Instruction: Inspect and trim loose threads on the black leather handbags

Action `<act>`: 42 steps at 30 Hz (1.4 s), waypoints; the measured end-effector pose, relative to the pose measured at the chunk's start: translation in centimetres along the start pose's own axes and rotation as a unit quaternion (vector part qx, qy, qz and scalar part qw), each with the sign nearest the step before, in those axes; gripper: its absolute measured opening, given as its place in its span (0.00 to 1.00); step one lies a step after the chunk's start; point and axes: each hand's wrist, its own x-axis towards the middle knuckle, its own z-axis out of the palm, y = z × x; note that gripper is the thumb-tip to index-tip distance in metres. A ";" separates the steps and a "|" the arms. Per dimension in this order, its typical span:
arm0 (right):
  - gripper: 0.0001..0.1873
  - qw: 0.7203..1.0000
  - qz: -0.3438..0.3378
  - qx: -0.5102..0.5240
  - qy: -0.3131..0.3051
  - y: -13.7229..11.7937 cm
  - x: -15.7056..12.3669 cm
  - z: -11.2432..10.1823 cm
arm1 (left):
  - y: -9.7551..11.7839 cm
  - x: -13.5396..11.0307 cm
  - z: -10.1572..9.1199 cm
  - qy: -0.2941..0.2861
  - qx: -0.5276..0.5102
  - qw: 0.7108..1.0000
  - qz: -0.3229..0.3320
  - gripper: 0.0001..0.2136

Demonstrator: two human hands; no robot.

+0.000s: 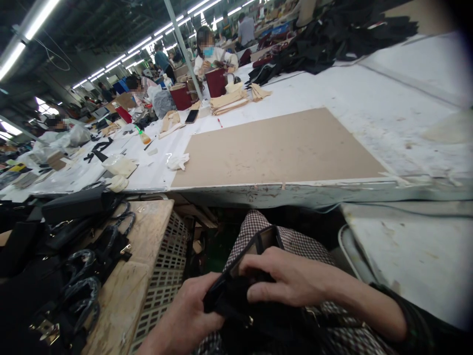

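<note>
A black bag [242,301] rests on my lap, its mouth held apart and a tan lining showing inside. My left hand [185,318] grips its near left edge from below, fingers closed on the black material. My right hand [284,278] lies over the top of the bag, fingers curled onto its rim and reaching into the opening. My checked trousers [295,244] show behind the bag.
A brown cardboard sheet [277,148] lies on the long white worktable [388,103] ahead. Black handbags with wrapped handles [84,251] pile on a wooden bench [148,231] at left. Other people sit working at the far end, among maroon bags [216,81] and tan pieces.
</note>
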 end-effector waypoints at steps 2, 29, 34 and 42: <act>0.17 0.996 0.023 0.081 -0.030 -0.2 0.0 -0.3 | 0.0 -0.1 0.1 -0.003 0.011 1.000 0.014 0.05; 0.06 0.971 0.172 0.038 0.162 -1.4 2.0 6.8 | -0.5 -0.7 1.5 0.047 0.010 0.999 0.017 0.16; 0.05 0.979 0.145 -0.026 0.143 -0.7 1.5 5.7 | -0.4 -0.7 1.2 0.047 -0.007 0.999 0.008 0.11; 0.11 0.920 0.187 -0.343 -0.020 1.4 0.2 3.2 | 0.0 0.1 1.3 0.042 0.011 0.999 0.000 0.04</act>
